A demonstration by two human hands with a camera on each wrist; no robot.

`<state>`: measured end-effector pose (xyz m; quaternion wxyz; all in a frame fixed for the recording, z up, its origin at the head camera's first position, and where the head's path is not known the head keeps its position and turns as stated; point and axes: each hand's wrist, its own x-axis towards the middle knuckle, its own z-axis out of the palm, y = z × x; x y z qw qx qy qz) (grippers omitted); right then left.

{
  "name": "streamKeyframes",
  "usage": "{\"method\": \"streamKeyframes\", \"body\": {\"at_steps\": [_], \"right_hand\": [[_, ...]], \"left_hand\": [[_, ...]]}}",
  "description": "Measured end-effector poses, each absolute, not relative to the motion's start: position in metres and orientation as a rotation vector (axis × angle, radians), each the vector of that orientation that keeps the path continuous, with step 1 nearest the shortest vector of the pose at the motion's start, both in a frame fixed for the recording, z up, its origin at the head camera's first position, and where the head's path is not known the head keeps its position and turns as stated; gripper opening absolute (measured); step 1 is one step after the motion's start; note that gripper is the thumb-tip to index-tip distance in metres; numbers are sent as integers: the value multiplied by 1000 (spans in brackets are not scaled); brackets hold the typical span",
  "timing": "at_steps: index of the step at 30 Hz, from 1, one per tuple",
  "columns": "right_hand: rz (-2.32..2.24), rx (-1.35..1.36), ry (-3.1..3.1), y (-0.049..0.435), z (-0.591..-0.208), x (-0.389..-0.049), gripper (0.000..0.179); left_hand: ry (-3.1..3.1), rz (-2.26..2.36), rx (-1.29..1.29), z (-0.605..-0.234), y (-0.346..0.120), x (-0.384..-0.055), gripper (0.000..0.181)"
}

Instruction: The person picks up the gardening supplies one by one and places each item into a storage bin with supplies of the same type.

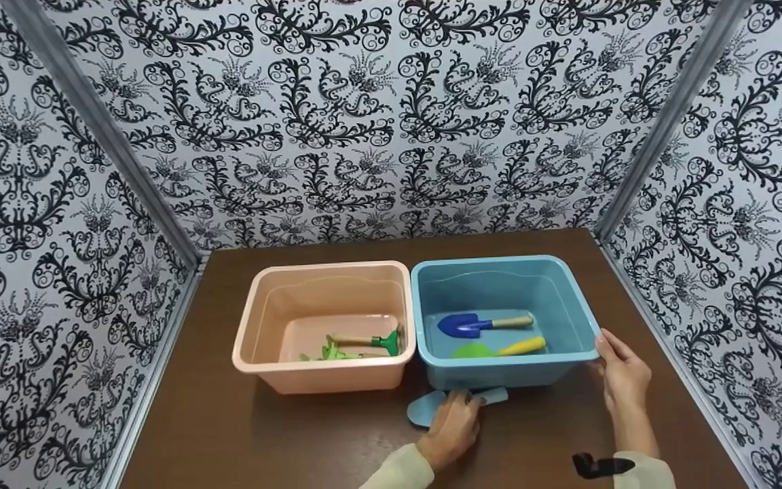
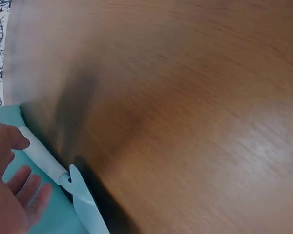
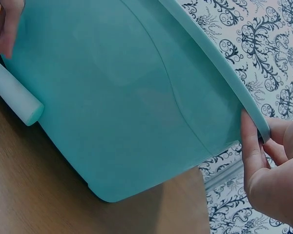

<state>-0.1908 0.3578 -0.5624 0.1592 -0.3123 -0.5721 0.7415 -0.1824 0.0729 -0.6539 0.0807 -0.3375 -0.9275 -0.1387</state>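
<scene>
A light blue trowel (image 1: pixel 425 409) lies on the table against the front of a blue plastic tub (image 1: pixel 499 373). Over the trowel's middle is my left hand (image 1: pixel 453 428). The left wrist view shows a fingertip overlapping the pale handle (image 2: pixel 41 153), while the other fingers (image 2: pixel 27 190) hang loose and spread, not wrapped around it. My right hand (image 1: pixel 625 373) pinches the rim at the tub's front right corner; the right wrist view shows its fingers (image 3: pixel 251 146) at the rim (image 3: pixel 256 119). Inside the tub are a blue trowel (image 1: pixel 459 325) and a green tool with a yellow handle (image 1: pixel 523 346).
A peach tub (image 1: pixel 330 380) stands directly left of the blue one. In it lie a green rake (image 1: pixel 384 341) with a wooden handle and other light green tools (image 1: pixel 332 350), partly hidden by the front rim. Patterned panels (image 1: pixel 364 136) enclose the brown table (image 1: pixel 282 441).
</scene>
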Motion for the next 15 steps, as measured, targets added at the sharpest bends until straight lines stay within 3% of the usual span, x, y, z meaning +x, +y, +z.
{"method": "streamKeyframes", "body": {"at_steps": [4, 11, 15], "right_hand": [[2130, -887, -1622, 357, -563, -191, 15], [2116, -895, -1635, 357, -563, -192, 43], [2118, -893, -1627, 358, -564, -192, 31]], "left_hand": [[-2760, -392, -950, -660, 76, -183, 24], [-2807, -418, -836, -668, 81, -186, 22], [-2784, -390, -804, -673, 80, -187, 23]]}}
